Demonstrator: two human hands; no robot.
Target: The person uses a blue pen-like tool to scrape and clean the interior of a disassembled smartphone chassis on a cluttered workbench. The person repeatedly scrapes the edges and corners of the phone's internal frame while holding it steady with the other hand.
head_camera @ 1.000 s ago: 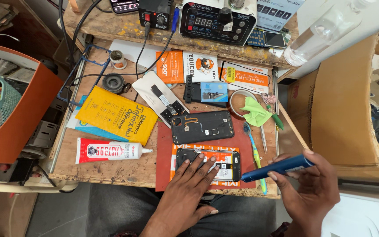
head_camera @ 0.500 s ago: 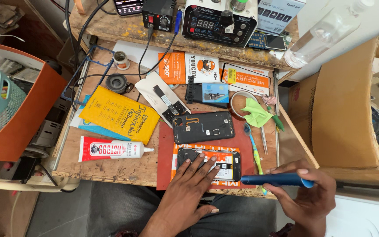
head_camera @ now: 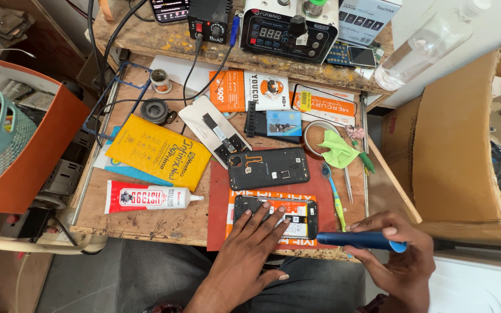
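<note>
Currently the left hand (head_camera: 250, 246) lies flat, fingers spread, pinning the opened phone (head_camera: 276, 217) to the red mat (head_camera: 218, 197) at 6 o'clock on the counter (head_camera: 146, 223); it grips nothing. The right hand (head_camera: 398, 261) is closed around a blue tool (head_camera: 360, 240), held level at 3 o'clock of the phone, just off the counter's front edge. Judged step: bracing before tool work; next the tip must be aligned with the phone. A back cover (head_camera: 268, 168) crowds 12 o'clock; tweezers (head_camera: 348, 184) and a brush (head_camera: 333, 194) limit room at 2 o'clock.
</note>
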